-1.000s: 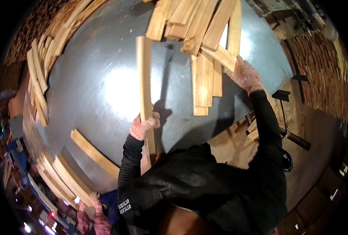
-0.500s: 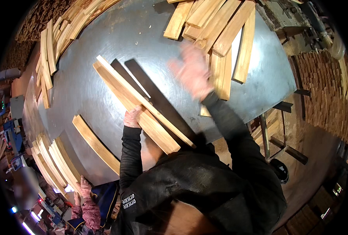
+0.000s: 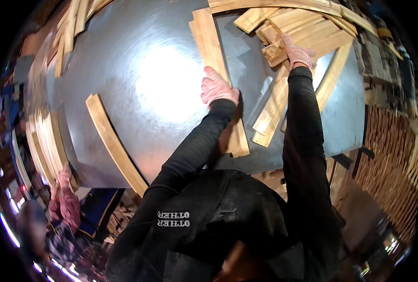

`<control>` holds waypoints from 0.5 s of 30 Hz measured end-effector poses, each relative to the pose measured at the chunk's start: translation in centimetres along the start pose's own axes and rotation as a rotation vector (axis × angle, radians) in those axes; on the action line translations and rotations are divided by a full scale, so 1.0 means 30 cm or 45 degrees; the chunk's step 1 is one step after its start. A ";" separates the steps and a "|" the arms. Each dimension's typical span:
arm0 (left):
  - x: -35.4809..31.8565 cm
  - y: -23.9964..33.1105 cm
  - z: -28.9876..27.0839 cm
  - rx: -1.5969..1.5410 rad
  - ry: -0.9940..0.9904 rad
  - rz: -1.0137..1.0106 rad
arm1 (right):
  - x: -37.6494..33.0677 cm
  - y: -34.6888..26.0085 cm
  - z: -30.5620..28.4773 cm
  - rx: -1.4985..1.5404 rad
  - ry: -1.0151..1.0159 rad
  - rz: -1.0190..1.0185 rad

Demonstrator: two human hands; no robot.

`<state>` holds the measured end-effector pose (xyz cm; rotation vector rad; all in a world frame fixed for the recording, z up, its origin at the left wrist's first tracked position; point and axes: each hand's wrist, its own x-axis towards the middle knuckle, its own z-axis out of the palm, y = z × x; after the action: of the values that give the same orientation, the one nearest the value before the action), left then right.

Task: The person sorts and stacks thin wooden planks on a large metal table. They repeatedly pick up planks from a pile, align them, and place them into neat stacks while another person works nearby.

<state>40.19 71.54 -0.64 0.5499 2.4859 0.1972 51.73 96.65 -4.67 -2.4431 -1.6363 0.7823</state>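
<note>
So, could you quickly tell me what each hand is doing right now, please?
Left hand: gloved, resting flat on the long wooden plank.
Right hand: gloved, on the pile of wood pieces; grip cannot be told.

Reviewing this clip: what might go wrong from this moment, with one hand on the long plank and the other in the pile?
The long plank under the left hand overhangs the metal table's near edge, so it might tip or slide off. The right hand reaches into a loosely crossed pile of planks; pulling one piece may shift the others and pinch fingers. The glossy tabletop looks slippery.
</note>
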 end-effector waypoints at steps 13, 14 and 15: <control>0.051 -0.707 -0.237 -2.744 -1.125 0.166 | -0.610 0.375 -0.119 0.500 -0.315 -0.550; -0.012 -0.729 -0.199 -2.721 -1.177 0.527 | -0.669 0.391 -0.105 0.309 -0.275 -0.513; -0.066 -0.779 -0.171 -2.710 -1.159 0.483 | -0.725 0.362 -0.113 0.520 -0.384 -0.493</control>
<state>30.76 49.47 -1.44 0.0064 0.3809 1.7971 56.04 73.49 2.20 -1.7298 -1.7498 1.3057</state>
